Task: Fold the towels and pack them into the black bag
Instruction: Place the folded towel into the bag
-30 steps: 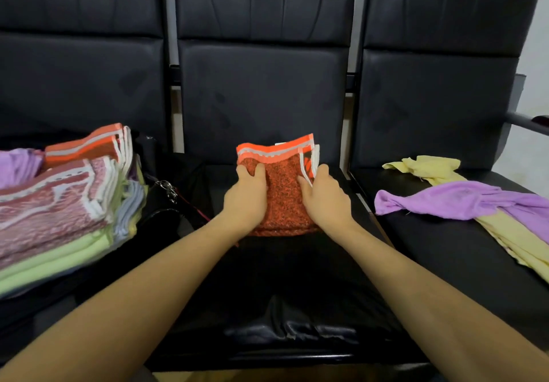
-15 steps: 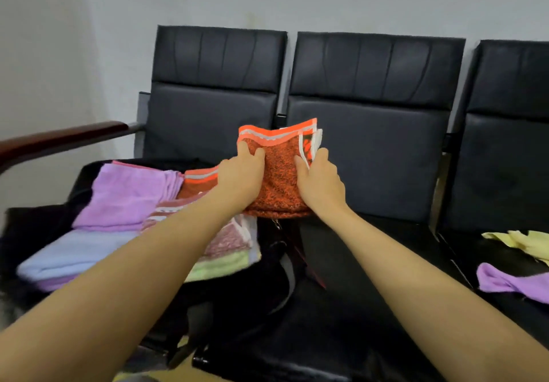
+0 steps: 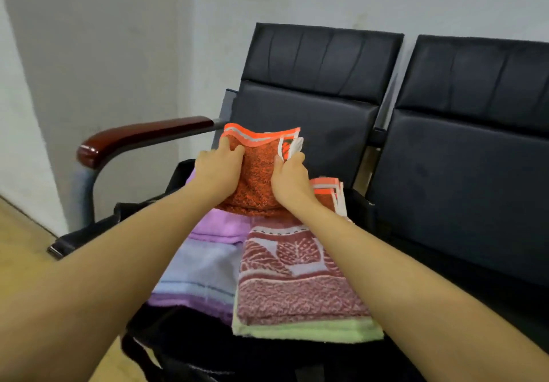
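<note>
While both hands grip it, left hand (image 3: 218,167) and right hand (image 3: 289,178) at either side, the folded orange towel (image 3: 258,173) hangs above the rear of the stack: purple towel (image 3: 221,224), pale blue towel (image 3: 202,274), red patterned towel (image 3: 297,280), green towel (image 3: 309,331), all lying in the open black bag (image 3: 166,349) on the end chair (image 3: 312,84). Advice: lower flat, edges squared, before letting go.
</note>
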The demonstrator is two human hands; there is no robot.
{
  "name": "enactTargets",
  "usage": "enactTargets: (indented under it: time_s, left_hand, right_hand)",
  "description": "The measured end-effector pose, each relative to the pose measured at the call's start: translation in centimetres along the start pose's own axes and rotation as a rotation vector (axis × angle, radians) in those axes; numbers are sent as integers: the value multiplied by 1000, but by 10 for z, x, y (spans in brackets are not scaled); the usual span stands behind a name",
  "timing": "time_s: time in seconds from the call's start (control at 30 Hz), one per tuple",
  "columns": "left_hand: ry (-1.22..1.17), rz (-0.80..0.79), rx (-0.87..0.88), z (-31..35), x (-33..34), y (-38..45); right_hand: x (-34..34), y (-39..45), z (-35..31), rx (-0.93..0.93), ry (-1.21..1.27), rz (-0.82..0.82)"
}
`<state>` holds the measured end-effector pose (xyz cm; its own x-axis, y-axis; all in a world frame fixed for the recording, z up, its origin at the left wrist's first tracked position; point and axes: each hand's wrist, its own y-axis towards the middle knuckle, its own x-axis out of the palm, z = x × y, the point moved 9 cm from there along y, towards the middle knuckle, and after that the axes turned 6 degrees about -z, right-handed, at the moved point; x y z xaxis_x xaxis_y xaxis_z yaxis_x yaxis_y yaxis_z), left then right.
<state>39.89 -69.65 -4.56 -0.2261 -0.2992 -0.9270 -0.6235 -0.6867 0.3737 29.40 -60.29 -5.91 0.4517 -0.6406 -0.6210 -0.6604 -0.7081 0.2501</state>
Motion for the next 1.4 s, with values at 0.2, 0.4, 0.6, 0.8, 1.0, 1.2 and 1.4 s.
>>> enactTargets:
  time_s: [0.2, 0.4, 0.6, 0.8, 1.0, 1.2, 1.4]
  left_hand:
    - [49, -27, -95, -56, 58, 7]
    - [-151, -26, 60, -47, 98, 11]
    - [-146, -279, -29, -55, 143, 14]
    - [-177, -333, -31, -50, 136, 12]
    - [-369, -110, -16, -22, 76, 0]
    - [-539, -16, 127, 56, 15, -12]
    - [-677, -72, 345, 175, -25, -39]
  right_hand:
    - [88, 24, 17, 99, -220, -261]
    - [95, 10, 9, -259, -715, -100]
    - [127, 14, 46, -167, -773, -459]
    - [121, 14, 43, -139, -715, -446]
    - [55, 9, 21, -137, -511, -260]
    - [-34, -21, 31, -130, -463, -61]
    - [-147, -72, 84, -47, -447, 97]
